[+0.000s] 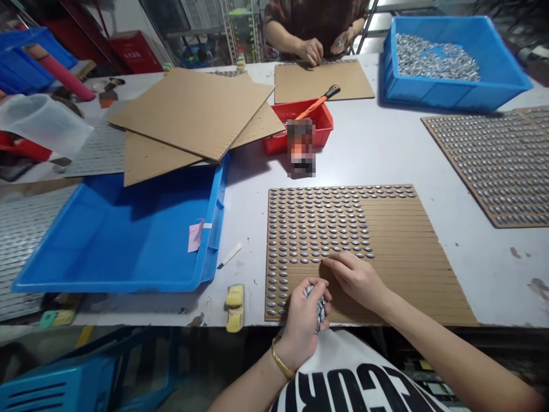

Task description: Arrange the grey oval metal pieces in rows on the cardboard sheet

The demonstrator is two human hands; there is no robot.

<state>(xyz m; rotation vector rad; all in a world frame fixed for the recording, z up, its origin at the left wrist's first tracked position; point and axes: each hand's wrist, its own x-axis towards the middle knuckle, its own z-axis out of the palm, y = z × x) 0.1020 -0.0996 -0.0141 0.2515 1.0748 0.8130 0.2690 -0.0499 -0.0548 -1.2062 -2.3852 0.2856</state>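
Observation:
My left hand (302,323) is closed around a bunch of small silver oval pieces (319,306), which poke out between thumb and fingers above the near edge of a slotted brown board (401,260). My right hand (354,280) rests its fingertips on that board, at the end of the lowest filled row of pieces. Whether those fingers pinch a piece is hidden. Neat rows of silver ovals (317,223) cover the board's left part and run along its far edge, while the right part shows bare slats.
A blue plastic tray (115,234) lies to my left, below stacked cardboard sheets (193,117). Ahead stand a red box (300,129) holding an orange-handled tool and a blurred object (301,147). A blue bin of silver pieces (454,63) and a filled board (493,166) lie right. A person across the table works over another board (323,83).

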